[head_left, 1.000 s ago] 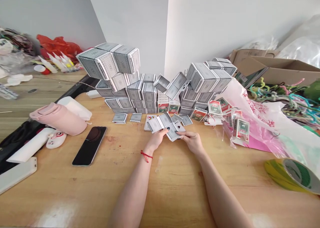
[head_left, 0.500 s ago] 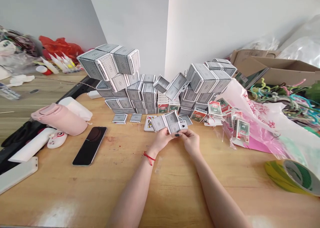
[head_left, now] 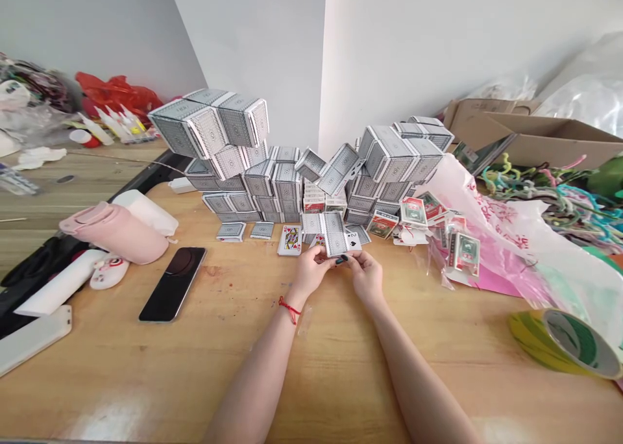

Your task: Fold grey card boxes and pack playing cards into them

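Note:
Folded playing cards [head_left: 335, 234], grey-patterned backs outward, are held just above the table between my two hands. My left hand [head_left: 311, 270], with a red string at the wrist, is closed on their lower left side. On the lower right, my right hand [head_left: 366, 275] pinches the cards, beside a face showing a 2 of spades [head_left: 353, 240]. The thumbs meet at the bottom edge. A face-up deck with a queen of hearts [head_left: 291, 239] on top lies left of the hands. Two small stacks of folded cards [head_left: 231, 231] lie farther left. Behind stand many joined card blocks [head_left: 287, 187].
Red and green card boxes [head_left: 413, 211] and a plastic bag [head_left: 491, 217] lie to the right. A tape roll [head_left: 567, 341] sits at the near right. On the left are a phone [head_left: 173, 284], a pink bottle [head_left: 114, 233] and white devices. An open carton [head_left: 549, 132] stands at the back right.
The held cards have shifted slightly down and turned more upright, the left folded part swinging inward. The queen deck shows more fully now. The whole view has shifted a little.

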A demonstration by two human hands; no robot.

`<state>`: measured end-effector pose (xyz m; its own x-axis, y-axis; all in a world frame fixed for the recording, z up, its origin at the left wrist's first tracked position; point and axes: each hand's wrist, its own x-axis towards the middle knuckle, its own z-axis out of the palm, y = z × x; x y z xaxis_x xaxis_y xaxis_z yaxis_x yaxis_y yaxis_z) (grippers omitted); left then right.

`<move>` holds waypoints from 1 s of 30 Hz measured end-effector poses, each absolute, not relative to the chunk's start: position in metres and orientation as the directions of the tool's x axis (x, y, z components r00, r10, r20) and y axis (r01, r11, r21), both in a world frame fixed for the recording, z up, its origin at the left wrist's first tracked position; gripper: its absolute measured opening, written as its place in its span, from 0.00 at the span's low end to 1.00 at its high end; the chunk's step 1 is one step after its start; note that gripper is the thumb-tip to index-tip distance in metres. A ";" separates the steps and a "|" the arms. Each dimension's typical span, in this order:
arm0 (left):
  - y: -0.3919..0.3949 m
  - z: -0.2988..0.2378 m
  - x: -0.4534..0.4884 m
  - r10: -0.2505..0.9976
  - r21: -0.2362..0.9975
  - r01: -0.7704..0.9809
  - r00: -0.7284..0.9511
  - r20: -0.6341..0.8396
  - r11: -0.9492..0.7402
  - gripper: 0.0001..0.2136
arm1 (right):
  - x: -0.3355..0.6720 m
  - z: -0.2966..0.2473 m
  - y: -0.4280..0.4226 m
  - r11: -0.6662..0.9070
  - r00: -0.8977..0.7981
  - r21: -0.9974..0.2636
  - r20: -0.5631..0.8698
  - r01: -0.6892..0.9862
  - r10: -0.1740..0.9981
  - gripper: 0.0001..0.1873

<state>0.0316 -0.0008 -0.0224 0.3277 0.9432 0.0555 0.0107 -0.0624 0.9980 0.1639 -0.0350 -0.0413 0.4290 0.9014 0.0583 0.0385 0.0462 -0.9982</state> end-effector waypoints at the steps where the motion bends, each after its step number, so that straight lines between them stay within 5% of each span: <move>1: -0.001 -0.022 0.032 0.947 0.998 -0.029 0.317 0.055 -0.048 0.13 | 0.164 -0.042 -0.035 0.046 0.437 -0.998 0.058 0.038 0.898 0.17; 5: -0.001 -0.022 0.033 0.958 0.988 -0.151 0.275 0.081 -0.040 0.20 | 0.165 -0.038 -0.035 0.033 0.403 -0.999 0.019 -0.030 0.915 0.18; 15: -0.003 -0.015 0.024 0.943 0.977 0.104 0.300 0.146 -0.184 0.11 | 0.159 -0.026 -0.038 0.024 0.301 -0.969 -0.054 -0.247 0.952 0.18; 30: -0.003 -0.020 0.028 0.940 0.971 0.114 0.298 0.167 -0.209 0.08 | 0.171 -0.029 -0.037 -0.048 0.378 -0.999 -0.042 0.009 0.925 0.16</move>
